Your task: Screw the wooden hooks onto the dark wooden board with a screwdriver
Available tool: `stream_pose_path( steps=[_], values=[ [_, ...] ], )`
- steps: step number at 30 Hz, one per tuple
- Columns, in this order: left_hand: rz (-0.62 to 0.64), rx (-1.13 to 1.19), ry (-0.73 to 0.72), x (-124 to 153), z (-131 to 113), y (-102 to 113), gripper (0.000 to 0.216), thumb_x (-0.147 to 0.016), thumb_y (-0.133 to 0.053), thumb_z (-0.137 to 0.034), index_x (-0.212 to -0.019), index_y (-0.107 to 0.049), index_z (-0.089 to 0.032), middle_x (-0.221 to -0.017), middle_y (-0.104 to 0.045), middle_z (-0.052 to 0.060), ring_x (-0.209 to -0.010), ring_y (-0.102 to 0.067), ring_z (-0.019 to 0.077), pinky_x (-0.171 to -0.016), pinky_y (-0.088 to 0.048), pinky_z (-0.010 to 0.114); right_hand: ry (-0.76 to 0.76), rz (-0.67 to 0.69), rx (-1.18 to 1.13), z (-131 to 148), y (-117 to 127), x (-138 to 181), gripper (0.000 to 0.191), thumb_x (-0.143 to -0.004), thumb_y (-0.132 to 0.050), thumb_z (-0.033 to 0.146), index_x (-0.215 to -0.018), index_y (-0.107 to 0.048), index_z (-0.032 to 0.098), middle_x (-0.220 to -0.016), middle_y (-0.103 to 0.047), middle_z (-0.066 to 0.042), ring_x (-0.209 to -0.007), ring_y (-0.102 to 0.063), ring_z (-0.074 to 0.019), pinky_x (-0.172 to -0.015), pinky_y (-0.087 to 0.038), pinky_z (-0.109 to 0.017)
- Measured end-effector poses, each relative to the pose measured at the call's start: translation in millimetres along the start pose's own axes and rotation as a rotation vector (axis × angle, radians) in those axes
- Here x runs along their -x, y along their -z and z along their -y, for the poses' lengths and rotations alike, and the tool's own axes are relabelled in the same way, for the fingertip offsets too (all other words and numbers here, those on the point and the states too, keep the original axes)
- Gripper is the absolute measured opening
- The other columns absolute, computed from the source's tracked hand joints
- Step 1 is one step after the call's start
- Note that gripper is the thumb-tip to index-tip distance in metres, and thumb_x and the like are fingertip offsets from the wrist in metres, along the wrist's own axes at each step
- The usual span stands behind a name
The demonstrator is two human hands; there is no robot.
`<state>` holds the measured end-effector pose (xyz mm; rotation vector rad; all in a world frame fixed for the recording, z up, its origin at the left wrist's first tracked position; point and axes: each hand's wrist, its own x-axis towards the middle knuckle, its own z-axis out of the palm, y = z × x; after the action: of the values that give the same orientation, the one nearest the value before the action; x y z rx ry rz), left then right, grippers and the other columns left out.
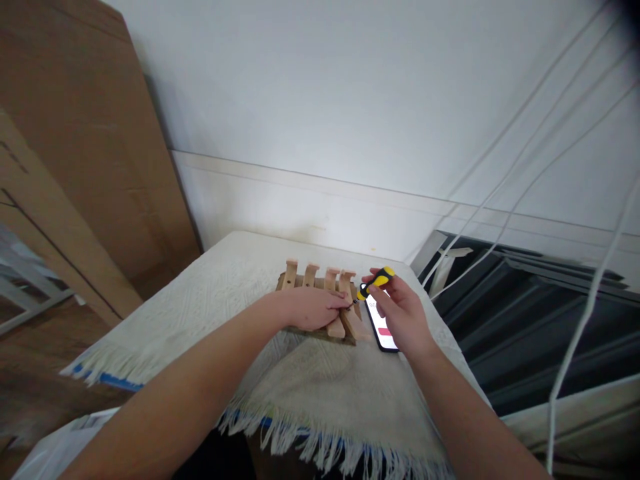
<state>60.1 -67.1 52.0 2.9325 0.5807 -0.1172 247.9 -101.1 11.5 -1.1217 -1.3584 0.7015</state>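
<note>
A wooden rack with several upright hooks (289, 275) lies on the cloth-covered table. My left hand (316, 308) rests over the rack, its fingers closed on the hook at the right end (350, 320), which sits at a slant. In my right hand (404, 317) is a yellow and black screwdriver (380, 279), gripped by its handle and pointing down to the left. Its tip meets the right-end hook beside my left fingertips; whether a screw sits there is too small to make out. Partly beneath my right hand lies a phone (374, 319) with its screen lit.
A cream fringed tablecloth (220, 280) covers the table, which stands against a white wall (310, 100). Tall cardboard (95, 147) leans at the left. Dark ribbed panels (530, 313) and hanging white cables (595, 293) are to the right.
</note>
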Motion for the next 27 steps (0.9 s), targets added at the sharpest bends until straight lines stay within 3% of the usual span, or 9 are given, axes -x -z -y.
stream_pose_path(
  steps=[5,11,18,27],
  values=[
    [0.033,0.02,0.033,-0.6,-0.9,2.0,0.044,-0.088,-0.028,-0.016,-0.129,-0.045,-0.013,-0.137,-0.042,0.008,-0.125,-0.04,0.0172,-0.102,-0.031,0.027,0.021,-0.053,0.062,-3.1,0.0,-1.6,0.024,-0.069,-0.065,0.039,-0.08,-0.055,0.021,-0.073,-0.057,0.0,-0.068,-0.052,-0.015,-0.059,-0.042,-0.029],
    [0.036,0.021,0.026,-0.7,2.4,-0.9,0.046,-0.087,-0.027,-0.018,-0.13,-0.043,-0.016,-0.137,-0.042,0.007,-0.126,-0.039,0.0176,-0.101,-0.032,0.029,-0.015,0.095,-0.051,-3.4,2.3,2.0,0.022,-0.07,-0.057,0.026,-0.092,-0.054,0.023,-0.075,-0.052,0.001,-0.061,-0.047,-0.0127,-0.047,-0.034,-0.025],
    [0.075,-0.037,-0.02,0.1,0.5,1.3,0.043,-0.086,-0.029,-0.016,-0.124,-0.05,-0.017,-0.138,-0.041,0.004,-0.127,-0.036,0.0171,-0.104,-0.028,0.028,0.012,0.15,-0.216,-6.4,6.2,2.4,0.024,-0.057,-0.05,0.008,-0.073,-0.041,0.023,-0.074,-0.04,0.004,-0.06,-0.037,-0.0093,-0.044,-0.028,-0.02],
    [-0.01,0.081,0.064,0.6,1.1,-1.3,0.044,-0.087,-0.033,-0.02,-0.129,-0.045,-0.022,-0.13,-0.05,0.003,-0.121,-0.043,0.0196,-0.101,-0.032,0.033,-0.124,0.071,-0.128,-3.9,-3.2,-0.9,0.028,-0.068,-0.067,0.03,-0.086,-0.047,0.023,-0.075,-0.053,0.003,-0.053,-0.043,-0.009,-0.042,-0.031,-0.022]
  ],
)
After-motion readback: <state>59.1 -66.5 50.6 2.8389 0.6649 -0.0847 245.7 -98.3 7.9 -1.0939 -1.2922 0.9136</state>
